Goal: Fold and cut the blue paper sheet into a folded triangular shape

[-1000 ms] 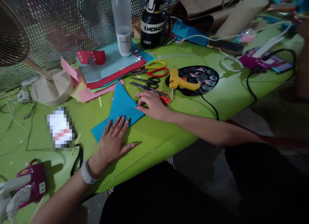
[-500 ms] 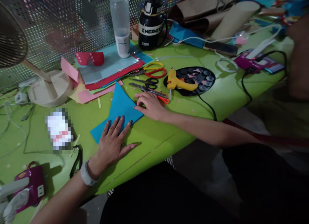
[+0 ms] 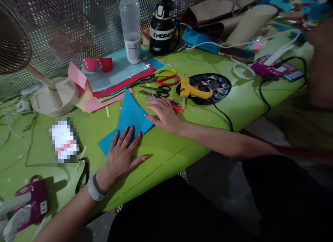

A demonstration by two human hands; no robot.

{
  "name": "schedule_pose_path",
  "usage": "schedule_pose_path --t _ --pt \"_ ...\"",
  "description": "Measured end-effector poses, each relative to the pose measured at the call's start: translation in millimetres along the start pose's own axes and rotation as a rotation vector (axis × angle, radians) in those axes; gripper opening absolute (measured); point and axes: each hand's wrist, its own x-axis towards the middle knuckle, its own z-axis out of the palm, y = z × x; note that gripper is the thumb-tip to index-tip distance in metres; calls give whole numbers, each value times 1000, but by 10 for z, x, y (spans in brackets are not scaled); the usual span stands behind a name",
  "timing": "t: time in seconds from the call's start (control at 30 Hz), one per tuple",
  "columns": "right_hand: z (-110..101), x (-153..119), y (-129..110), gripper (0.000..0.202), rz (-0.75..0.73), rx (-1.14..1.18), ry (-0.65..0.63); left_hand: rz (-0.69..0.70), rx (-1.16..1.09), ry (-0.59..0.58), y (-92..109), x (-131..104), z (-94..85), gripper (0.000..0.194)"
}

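A folded sheet of blue paper (image 3: 132,113) lies on the green table (image 3: 161,158), its peak pointing away from me. My left hand (image 3: 122,150) rests flat on its lower part, fingers spread and thumb out to the right. At the paper's right edge is my right hand (image 3: 165,116), its fingers stretched out and a little apart, with the thumb tip at the edge. Just beyond the right hand lie black-handled scissors (image 3: 162,90) and a red-orange utility knife (image 3: 177,106), which the hand partly hides.
A yellow glue gun (image 3: 194,89) sits on a black oval palette (image 3: 221,85), its cord trailing right. Behind are red-and-yellow scissors (image 3: 166,77), a paper stack (image 3: 111,78), a clear bottle (image 3: 131,33) and a black flask (image 3: 162,33). A blurred phone (image 3: 63,139) lies left.
My right hand's fingers have loosened from a curled pinch at the paper's right edge and straightened, shifting slightly right. My left hand and the paper stay in place.
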Motion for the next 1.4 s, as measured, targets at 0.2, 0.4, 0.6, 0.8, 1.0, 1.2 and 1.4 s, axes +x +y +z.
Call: schedule_pose_path --t 0.2,0.4,0.6,0.8,1.0,1.2,1.4 --pt "85 -356 -288 81 -418 -124 -302 10 -14 11 -19 -15 52 77" --pt "52 -478 -269 93 -310 -208 -310 3 -20 4 -21 -14 40 77" --pt "-124 -603 -125 93 -204 -279 -270 -15 -29 2 -3 -9 19 79" --pt "-275 -457 -134 66 -150 -207 -165 -18 -30 1 14 -12 6 78" --pt "4 -255 -236 87 -324 -97 -395 -11 -39 -3 14 -19 42 78" --pt "28 -336 -158 101 -305 -113 -465 33 -38 -50 -24 -149 -37 88" --pt "-57 -453 -41 97 -268 -141 -443 -6 -11 -84 -105 -615 -172 98"
